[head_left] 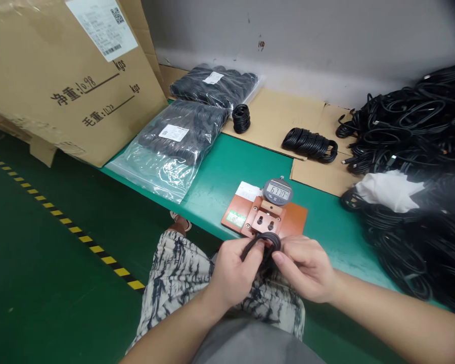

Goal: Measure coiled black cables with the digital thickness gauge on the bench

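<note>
Both hands meet at a coiled black cable (267, 243) in front of the bench edge, over the lap. My left hand (235, 270) is closed round the coil's left side, thumb on top. On the coil's right side my right hand (307, 265) pinches it between thumb and fingers. The cable's ends are hidden by the hands. Just beyond the coil sits an orange-brown measuring fixture (265, 220). Its round grey digital gauge (278, 191) shows digits that look like 677.0.
Clear bags of coiled cables (189, 131) lie at the back left, by a large cardboard box (72, 81). Bundled coils (309, 144) and a single coil (241, 119) rest on cardboard. A heap of loose cables (409, 136) with a white cloth (390, 191) covers the right side.
</note>
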Available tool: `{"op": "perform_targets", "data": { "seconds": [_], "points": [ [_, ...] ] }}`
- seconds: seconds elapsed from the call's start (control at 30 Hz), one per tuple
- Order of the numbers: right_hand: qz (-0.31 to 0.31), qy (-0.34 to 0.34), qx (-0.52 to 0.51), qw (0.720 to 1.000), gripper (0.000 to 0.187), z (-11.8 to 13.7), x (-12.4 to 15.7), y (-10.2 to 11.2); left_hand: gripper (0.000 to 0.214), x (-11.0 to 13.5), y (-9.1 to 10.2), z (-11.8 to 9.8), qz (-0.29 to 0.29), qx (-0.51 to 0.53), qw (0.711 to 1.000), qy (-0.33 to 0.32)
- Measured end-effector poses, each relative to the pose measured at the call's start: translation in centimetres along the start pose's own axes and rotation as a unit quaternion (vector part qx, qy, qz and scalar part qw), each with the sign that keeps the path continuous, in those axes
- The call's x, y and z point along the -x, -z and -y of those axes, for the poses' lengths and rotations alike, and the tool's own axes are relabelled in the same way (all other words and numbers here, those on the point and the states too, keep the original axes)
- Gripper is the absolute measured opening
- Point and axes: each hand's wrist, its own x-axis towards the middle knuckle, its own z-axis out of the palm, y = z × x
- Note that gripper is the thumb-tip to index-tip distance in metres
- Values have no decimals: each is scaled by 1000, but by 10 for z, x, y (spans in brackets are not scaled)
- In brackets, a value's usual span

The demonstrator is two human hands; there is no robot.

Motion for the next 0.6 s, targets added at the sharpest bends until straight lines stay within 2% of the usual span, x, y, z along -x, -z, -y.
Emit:
{"op": "perform_targets", "data": {
  "seconds": [0.6],
  "points": [
    [0, -1, 0, 1000, 36, 0, 0, -1, 38, -1, 0, -1, 4, 2, 1000, 5]
  ]
}}
